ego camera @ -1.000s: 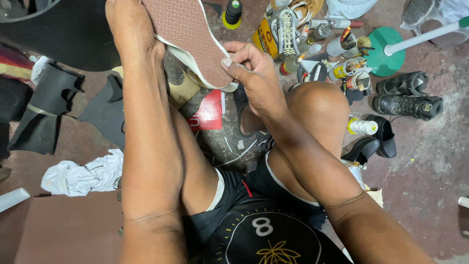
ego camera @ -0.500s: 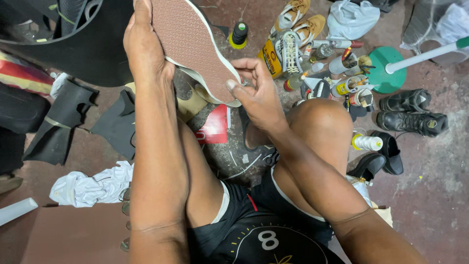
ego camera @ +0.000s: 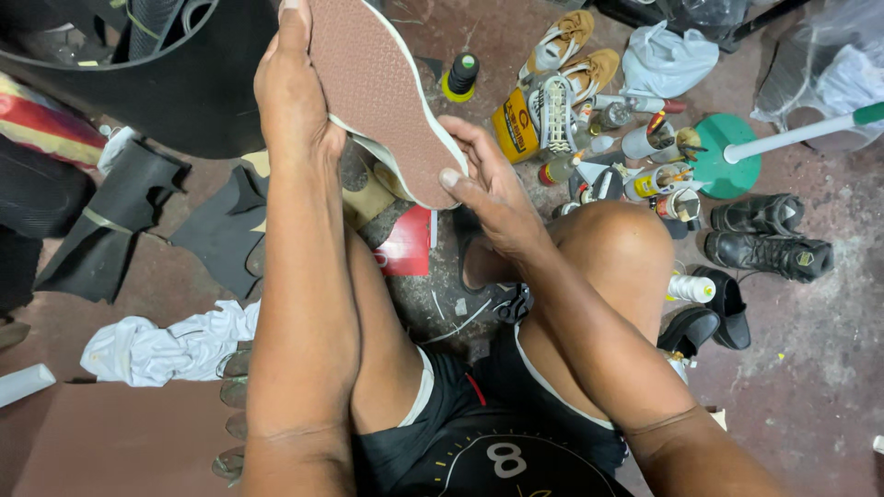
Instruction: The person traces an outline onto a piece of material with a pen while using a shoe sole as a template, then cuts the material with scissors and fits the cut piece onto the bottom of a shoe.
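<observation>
two hands keep one shoe [ego camera: 382,97] lifted above my knees, its reddish brown sole turned up to me so i can see the whole bottom. my left hand [ego camera: 293,97] is closed around the far edge, arm stretched straight. my right hand [ego camera: 493,184] pinches the near white rim with thumb and fingers, wrist bent. behind it stand glue bottles [ego camera: 645,143] and black boots [ego camera: 769,241] on the floor.

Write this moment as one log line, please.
left hand: holds shoe sole edge | right hand: thumb presses sole heel end | sole: brown tread toward camera, raised | below: red packet on floor
</observation>
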